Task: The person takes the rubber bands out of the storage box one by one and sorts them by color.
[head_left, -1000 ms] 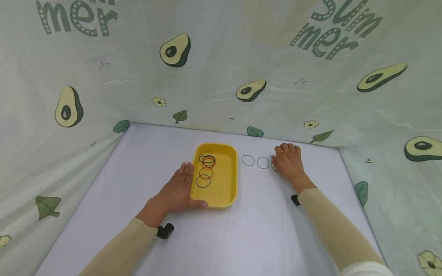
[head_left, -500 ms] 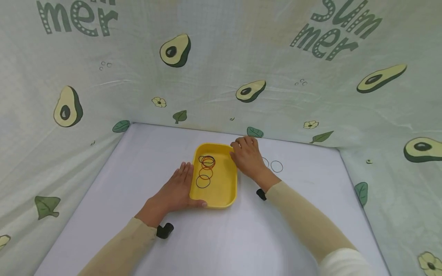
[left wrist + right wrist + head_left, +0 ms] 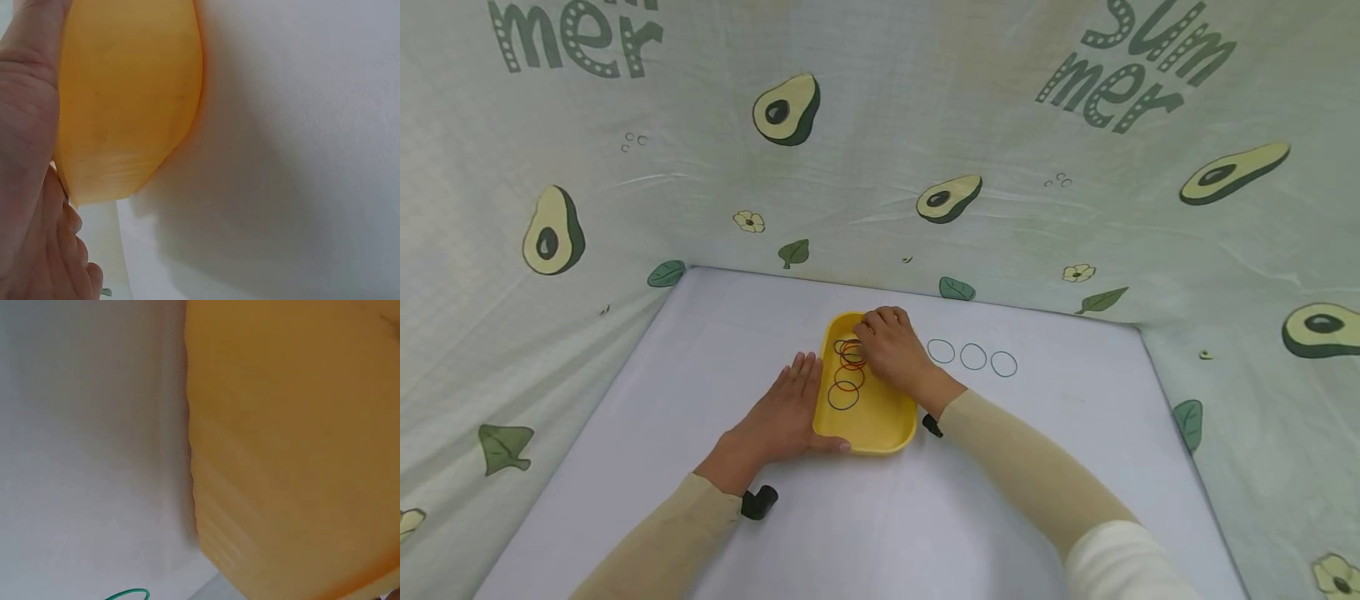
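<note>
A yellow plastic tray (image 3: 880,437) stands on the white table, with several thin rubber bands (image 3: 843,396), red and dark, overlapping along its left side. My left hand (image 3: 778,421) lies along the tray's left wall, fingers straight, thumb over the near left corner. In the left wrist view the thumb side of the left hand (image 3: 28,125) presses close to the outer wall of the tray (image 3: 131,94). My right hand (image 3: 891,350) reaches over the right rim into the tray, fingers bent down beside the upper red bands. Its fingertips are hidden, so I cannot tell whether they pinch a band.
Right of the tray, three green rubber bands lie in a row on the table: a near one (image 3: 941,339), a middle one (image 3: 973,344) and a far one (image 3: 1003,352). A cloth printed with avocados (image 3: 786,108) hangs behind and at both sides.
My right hand has moved left from the farthest green band, across the row and over the rim into the tray. The left hand and tray have stayed in place.
</note>
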Action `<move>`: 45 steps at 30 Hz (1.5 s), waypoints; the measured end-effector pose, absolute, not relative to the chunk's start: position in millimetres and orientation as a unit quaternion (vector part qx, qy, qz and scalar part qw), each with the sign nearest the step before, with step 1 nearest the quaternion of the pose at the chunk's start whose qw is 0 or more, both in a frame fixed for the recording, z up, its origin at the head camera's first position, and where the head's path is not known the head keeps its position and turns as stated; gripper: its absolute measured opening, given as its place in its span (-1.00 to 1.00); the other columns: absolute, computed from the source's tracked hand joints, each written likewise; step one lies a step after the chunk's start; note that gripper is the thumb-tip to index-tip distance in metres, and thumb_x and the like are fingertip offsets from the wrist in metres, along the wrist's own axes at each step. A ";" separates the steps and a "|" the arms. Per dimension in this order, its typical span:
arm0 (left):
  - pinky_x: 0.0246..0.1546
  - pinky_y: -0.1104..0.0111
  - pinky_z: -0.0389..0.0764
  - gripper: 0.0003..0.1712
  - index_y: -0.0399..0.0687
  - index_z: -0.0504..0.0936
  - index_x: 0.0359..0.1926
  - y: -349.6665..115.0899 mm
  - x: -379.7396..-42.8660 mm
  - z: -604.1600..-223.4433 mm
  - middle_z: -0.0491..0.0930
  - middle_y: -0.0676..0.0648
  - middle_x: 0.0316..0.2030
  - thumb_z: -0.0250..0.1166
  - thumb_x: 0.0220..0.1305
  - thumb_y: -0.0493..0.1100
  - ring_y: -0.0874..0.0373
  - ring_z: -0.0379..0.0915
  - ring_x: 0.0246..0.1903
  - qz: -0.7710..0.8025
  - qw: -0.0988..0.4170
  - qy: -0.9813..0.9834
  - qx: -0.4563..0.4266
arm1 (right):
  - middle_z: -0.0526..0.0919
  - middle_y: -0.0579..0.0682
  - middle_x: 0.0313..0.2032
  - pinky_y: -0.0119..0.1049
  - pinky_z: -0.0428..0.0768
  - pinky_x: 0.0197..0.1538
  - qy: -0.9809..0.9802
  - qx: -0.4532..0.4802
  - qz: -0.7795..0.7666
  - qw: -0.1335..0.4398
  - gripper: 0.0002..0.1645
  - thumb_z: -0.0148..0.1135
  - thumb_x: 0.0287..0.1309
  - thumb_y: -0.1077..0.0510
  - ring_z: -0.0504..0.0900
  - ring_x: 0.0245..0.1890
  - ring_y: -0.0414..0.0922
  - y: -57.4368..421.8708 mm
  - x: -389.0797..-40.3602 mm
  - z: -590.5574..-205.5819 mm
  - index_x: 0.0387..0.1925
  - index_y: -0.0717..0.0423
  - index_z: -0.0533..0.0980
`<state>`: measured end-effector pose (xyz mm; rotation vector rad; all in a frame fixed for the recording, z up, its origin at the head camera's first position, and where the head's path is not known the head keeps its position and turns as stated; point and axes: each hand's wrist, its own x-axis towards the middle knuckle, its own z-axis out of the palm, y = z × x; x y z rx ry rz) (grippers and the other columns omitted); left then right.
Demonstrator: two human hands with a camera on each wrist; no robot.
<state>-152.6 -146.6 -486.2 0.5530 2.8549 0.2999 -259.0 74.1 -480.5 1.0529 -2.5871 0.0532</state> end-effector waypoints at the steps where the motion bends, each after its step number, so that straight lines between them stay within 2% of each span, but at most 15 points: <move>1: 0.65 -0.11 -0.04 0.72 -0.44 -0.23 0.65 -146.7 -152.7 -485.5 -0.23 -0.43 0.66 0.20 -0.01 0.80 -0.30 -0.37 0.67 0.100 0.106 0.971 0.190 | 0.62 0.09 0.15 0.08 0.41 0.44 -0.912 0.374 0.022 0.165 -0.66 0.34 0.45 0.07 0.49 0.24 0.10 72.0 -259.2 -481.4 0.14 0.14 0.61; 6: 0.65 -0.11 -0.02 0.70 -0.44 -0.20 0.65 -147.4 -152.8 -483.1 -0.18 -0.43 0.66 0.21 0.00 0.79 -0.31 -0.32 0.67 0.089 0.101 0.971 0.195 | 0.61 0.09 0.17 0.09 0.41 0.47 -0.913 0.384 0.018 0.137 -0.69 0.25 0.52 0.11 0.48 0.26 0.09 63.9 -259.5 -486.9 0.17 0.13 0.60; 11: 0.65 -0.11 -0.04 0.70 -0.42 -0.21 0.66 -147.9 -152.8 -482.5 -0.20 -0.41 0.67 0.22 0.01 0.79 -0.29 -0.33 0.68 0.090 0.108 0.971 0.195 | 0.58 0.07 0.17 0.09 0.41 0.48 -0.913 0.392 0.018 0.110 -0.66 0.26 0.52 0.05 0.45 0.28 0.08 60.5 -259.4 -492.0 0.19 0.10 0.59; 18: 0.66 -0.12 -0.06 0.70 -0.42 -0.22 0.66 -148.1 -153.2 -483.9 -0.21 -0.41 0.67 0.22 0.02 0.78 -0.29 -0.36 0.68 0.101 0.113 0.969 0.197 | 0.61 0.03 0.13 0.04 0.44 0.44 -0.902 0.418 -0.009 0.112 -0.66 0.20 0.56 0.04 0.46 0.22 0.04 58.0 -262.2 -502.0 0.23 0.05 0.60; 24: 0.66 -0.11 -0.09 0.69 -0.40 -0.24 0.66 -147.3 -153.0 -486.0 -0.24 -0.39 0.67 0.20 0.03 0.79 -0.27 -0.39 0.68 0.103 0.117 0.968 0.195 | 0.60 -0.02 0.17 0.03 0.40 0.47 -0.901 0.422 -0.024 0.101 -0.65 0.14 0.60 0.00 0.44 0.27 0.01 53.2 -262.0 -509.4 0.25 0.01 0.58; 33: 0.66 -0.12 -0.08 0.68 -0.42 -0.22 0.66 -147.8 -151.9 -487.4 -0.22 -0.40 0.67 0.22 0.03 0.77 -0.29 -0.38 0.68 0.114 0.110 0.968 0.196 | 0.56 -0.06 0.22 0.05 0.35 0.50 -0.904 0.419 -0.029 0.077 -0.66 0.15 0.59 -0.04 0.38 0.32 -0.01 48.4 -263.4 -515.2 0.22 -0.08 0.62; 45: 0.66 -0.12 -0.08 0.66 -0.43 -0.23 0.65 -147.5 -152.2 -488.1 -0.23 -0.41 0.67 0.27 0.06 0.72 -0.29 -0.38 0.68 0.119 0.111 0.967 0.198 | 0.59 -0.12 0.15 0.04 0.35 0.46 -0.916 0.396 -0.029 0.053 -0.66 0.14 0.59 -0.04 0.37 0.28 -0.03 46.8 -265.6 -516.1 0.19 -0.18 0.71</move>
